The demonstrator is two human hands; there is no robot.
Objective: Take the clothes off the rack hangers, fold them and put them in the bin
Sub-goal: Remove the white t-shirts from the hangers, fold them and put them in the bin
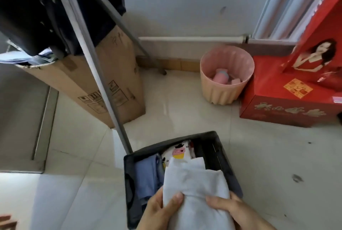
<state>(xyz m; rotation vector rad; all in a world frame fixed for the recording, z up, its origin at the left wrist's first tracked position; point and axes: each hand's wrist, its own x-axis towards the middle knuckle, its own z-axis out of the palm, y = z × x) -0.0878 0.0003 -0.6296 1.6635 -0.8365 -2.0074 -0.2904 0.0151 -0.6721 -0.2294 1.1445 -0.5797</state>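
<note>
Overhead, the rack (104, 85) carries dark clothes (27, 13) at the upper left, well apart from both hands, so part of the task appears to be outstanding. Below it, on the floor, stands the dark bin (228, 170), its near end directly under the hands. It already holds a blue garment (148, 176) along its left side and a printed white garment (177, 153) toward the far end. The folded white garment (194, 183) is poised over the bin's middle, its far edge reaching across the printed one. Whether it rests on the contents cannot be determined. Judged by its drape, it is light, soft and limp, and liable to unfold if held by one edge. Support at both sides of the folded bundle is therefore advisable, as at present. The left hand (159, 211) grasps the near left side, thumb laid on top. The right hand (238, 213) grasps the near right side, fingers curled over the cloth.
</note>
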